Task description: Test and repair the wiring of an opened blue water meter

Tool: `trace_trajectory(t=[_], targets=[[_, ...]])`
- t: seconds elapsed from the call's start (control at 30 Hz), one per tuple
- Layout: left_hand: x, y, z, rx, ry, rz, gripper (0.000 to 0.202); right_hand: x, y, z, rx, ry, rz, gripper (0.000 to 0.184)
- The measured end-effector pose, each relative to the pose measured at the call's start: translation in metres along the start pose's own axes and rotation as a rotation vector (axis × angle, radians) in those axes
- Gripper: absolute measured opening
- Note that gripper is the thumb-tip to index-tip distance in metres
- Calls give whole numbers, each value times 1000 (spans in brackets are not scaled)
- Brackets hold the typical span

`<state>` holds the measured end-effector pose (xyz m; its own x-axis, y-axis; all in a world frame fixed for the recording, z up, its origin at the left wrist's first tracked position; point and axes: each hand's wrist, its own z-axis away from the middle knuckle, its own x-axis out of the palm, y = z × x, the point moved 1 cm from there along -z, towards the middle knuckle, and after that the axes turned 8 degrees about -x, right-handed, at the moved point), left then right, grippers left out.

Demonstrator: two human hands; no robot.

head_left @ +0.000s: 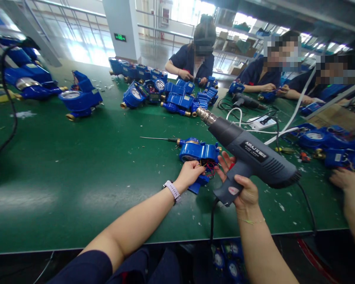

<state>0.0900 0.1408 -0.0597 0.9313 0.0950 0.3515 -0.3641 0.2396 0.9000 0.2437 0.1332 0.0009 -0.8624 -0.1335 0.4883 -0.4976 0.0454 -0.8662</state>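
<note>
My right hand (247,193) holds a dark grey heat gun (254,152) by its handle, fingers loosely around it. The metal nozzle (205,115) points to the upper left, towards the far side of the bench. Closed in a pinch, my left hand (191,173) is on thin wires (210,169) coming out of a blue water meter (198,150). That meter lies on the bench with its housing open and a blue flap (198,185) hanging towards me. A long thin screwdriver (158,139) lies against the meter's left end; the fingertips of my left hand are partly hidden.
Several blue meters (177,98) stand along the far side, with one meter (79,96) at left. Another heat gun (247,101), a power strip (262,122) and cables lie right of centre. Co-workers sit opposite; another person's hand (347,179) is at right. Scraps dot the green bench (91,157).
</note>
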Motion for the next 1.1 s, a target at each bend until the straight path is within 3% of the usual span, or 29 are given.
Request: trace_trajectory(t=[0.23,0.5,0.7,0.9,1.1], targets=[[0,-1,15,55,30,57,39,-6,4,-25,-12,19,8,42],[4,5,9,3,-73,217,51,-19,3,-45,-13,6,12,33],[3,4,10,20,-112,140,46,-28,5,-50,-6,25,14,36],[-17,11,18,117,-95,-111,12,-37,-4,-34,20,71,60,35],[-37,16,20,123,-40,-268,10,-48,-53,19,12,145,232,47]])
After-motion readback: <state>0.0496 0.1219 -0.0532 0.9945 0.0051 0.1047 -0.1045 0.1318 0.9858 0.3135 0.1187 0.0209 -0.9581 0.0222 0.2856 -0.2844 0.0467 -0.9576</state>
